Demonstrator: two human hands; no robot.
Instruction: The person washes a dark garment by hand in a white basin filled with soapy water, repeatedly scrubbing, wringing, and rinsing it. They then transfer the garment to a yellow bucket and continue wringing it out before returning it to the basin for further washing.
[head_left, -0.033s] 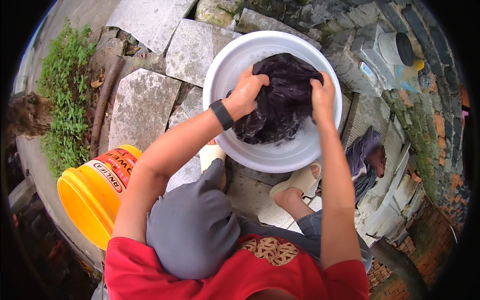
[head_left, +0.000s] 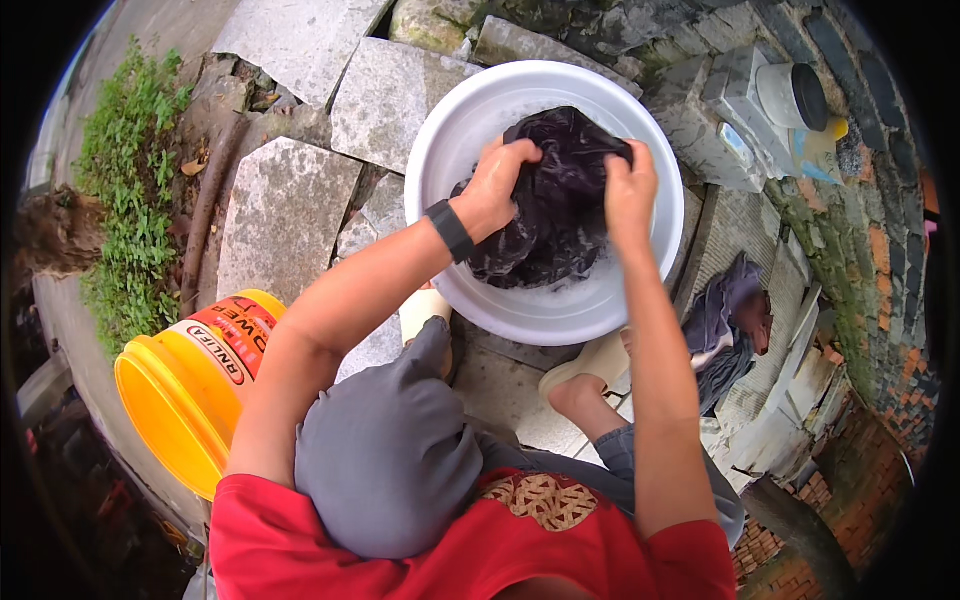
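A wet, dark purple-black garment (head_left: pixel 555 215) is bunched in a white round basin (head_left: pixel 440 140) with sudsy water (head_left: pixel 575 290). My left hand (head_left: pixel 492 188), with a black band on its wrist, grips the left part of the cloth between thumb and fingers. At the cloth's upper right, my right hand (head_left: pixel 630 195) is closed on its edge. Between the two hands the fabric is lifted and creased, while its lower part lies in the suds. The exact kind of garment cannot be told from the folds.
A yellow bucket (head_left: pixel 165 410) stands left of me. Right of the basin, a heap of dark clothes (head_left: pixel 725 330) lies on a ridged slab. Grey blocks (head_left: pixel 735 120) carry a white tub with a black lid (head_left: pixel 808 98). Uneven stone slabs (head_left: pixel 285 215) surround the basin.
My right hand has moved left, closer to my left hand, bunching the cloth between them. My left hand has barely shifted.
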